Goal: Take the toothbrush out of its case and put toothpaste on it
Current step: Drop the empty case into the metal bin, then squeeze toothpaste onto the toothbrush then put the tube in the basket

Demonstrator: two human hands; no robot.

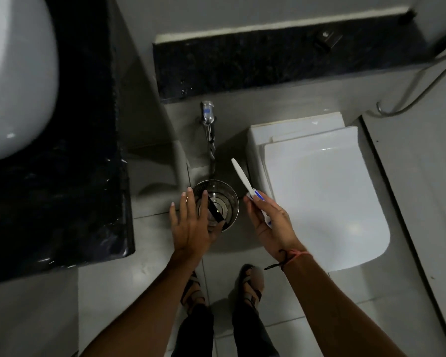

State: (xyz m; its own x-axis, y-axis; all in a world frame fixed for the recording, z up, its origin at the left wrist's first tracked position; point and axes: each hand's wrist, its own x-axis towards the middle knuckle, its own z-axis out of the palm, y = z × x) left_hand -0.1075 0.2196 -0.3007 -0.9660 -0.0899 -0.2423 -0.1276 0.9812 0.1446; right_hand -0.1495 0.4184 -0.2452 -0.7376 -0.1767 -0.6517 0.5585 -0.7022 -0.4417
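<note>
Overall, we stand in a bathroom: a closed white toilet [325, 197] lies to the right, a dark counter [54, 176] with a white basin [13, 73] to the left, and a low wall tap [208, 113] at the far centre. A steel tumbler [216, 202] sits between our hands, with a dark object inside that we cannot identify.

Our left hand [191, 222] cups the tumbler's near left wall, fingers spread along the rim. Our right hand [271, 220] grasps the toothbrush [245, 184], palm turned up, the white and blue shaft slanting far and left just right of the tumbler. We cannot tell whether its case is on or off.

We judge the toothbrush light, stiff and smooth, slippery when wet. Grip it at the thicker near section, as here. No toothpaste is visible.
</note>
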